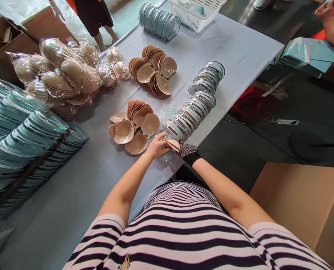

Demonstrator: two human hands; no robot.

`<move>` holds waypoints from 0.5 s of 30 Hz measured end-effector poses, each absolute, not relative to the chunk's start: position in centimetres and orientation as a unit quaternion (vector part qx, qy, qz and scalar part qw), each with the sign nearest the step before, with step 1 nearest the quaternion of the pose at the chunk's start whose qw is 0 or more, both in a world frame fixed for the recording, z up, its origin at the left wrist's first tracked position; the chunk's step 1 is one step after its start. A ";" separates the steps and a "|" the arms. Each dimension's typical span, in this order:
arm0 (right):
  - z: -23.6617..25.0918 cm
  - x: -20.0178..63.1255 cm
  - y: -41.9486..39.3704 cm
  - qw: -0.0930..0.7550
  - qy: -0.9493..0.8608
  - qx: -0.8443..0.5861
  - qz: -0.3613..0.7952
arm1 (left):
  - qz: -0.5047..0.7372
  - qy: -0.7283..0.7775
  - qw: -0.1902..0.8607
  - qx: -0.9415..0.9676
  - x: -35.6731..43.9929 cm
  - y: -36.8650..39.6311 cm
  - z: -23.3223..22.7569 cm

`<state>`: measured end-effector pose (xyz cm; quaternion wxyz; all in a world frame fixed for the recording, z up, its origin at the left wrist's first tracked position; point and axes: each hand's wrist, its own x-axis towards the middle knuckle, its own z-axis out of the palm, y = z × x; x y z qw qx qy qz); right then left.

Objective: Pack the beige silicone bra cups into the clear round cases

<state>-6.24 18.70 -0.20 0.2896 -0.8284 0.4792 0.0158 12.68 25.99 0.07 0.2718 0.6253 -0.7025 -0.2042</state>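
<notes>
Close to the table's front edge, my left hand and my right hand come together around a beige bra cup. The left is bare, its fingers on the cup's left side. A dark dotted glove covers the right, which grips the other side. Just beyond them runs a row of round clear plastic cases standing on edge, with beige cups showing inside several. Left of my hands lies a cluster of loose beige bra cups, and a second stack of cups sits farther back.
Bagged cups are heaped at the left, behind tall stacks of clear cases. More cases and a white basket stand at the far end. A cardboard box is on my right. Other people are nearby.
</notes>
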 end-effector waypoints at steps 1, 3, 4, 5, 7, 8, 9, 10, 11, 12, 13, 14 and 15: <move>-0.3 -6.5 19.0 0.283 0.480 -0.830 0.032 | -0.212 -0.698 0.276 0.626 12.7 26.0 -0.1; -0.4 -7.2 19.6 0.263 0.473 -0.838 0.070 | -0.219 -0.684 0.286 0.635 12.7 26.1 -0.3; -0.4 -7.5 19.8 0.254 0.469 -0.842 0.081 | -0.221 -0.678 0.290 0.638 12.6 26.1 -0.4; -0.5 -7.6 19.9 0.247 0.467 -0.845 0.085 | -0.224 -0.678 0.292 0.637 12.6 26.1 -0.5; -0.7 -7.5 19.9 0.252 0.466 -0.845 0.075 | -0.235 -0.686 0.289 0.625 12.6 26.1 -0.5; -0.9 -7.3 19.8 0.259 0.465 -0.844 0.068 | -0.241 -0.693 0.285 0.617 12.7 26.0 -0.5; -1.1 -7.0 19.7 0.266 0.465 -0.842 0.061 | -0.247 -0.698 0.280 0.611 12.7 26.1 -0.5; -1.4 -6.7 19.7 0.272 0.463 -0.841 0.056 | -0.251 -0.702 0.275 0.607 12.7 26.1 -0.4; -1.7 -6.3 19.6 0.276 0.463 -0.841 0.053 | -0.254 -0.703 0.272 0.606 12.7 26.1 -0.3; -2.0 -6.1 19.6 0.278 0.464 -0.840 0.053 | -0.257 -0.701 0.269 0.608 12.7 26.1 -0.3; -2.2 -6.0 19.7 0.277 0.468 -0.837 0.055 | -0.260 -0.698 0.266 0.612 12.7 26.2 -0.2; -2.4 -6.0 19.8 0.277 0.475 -0.833 0.057 | -0.262 -0.695 0.264 0.615 12.7 26.2 -0.2; -2.5 -6.0 19.9 0.279 0.483 -0.828 0.056 | -0.263 -0.692 0.262 0.619 12.7 26.3 -0.1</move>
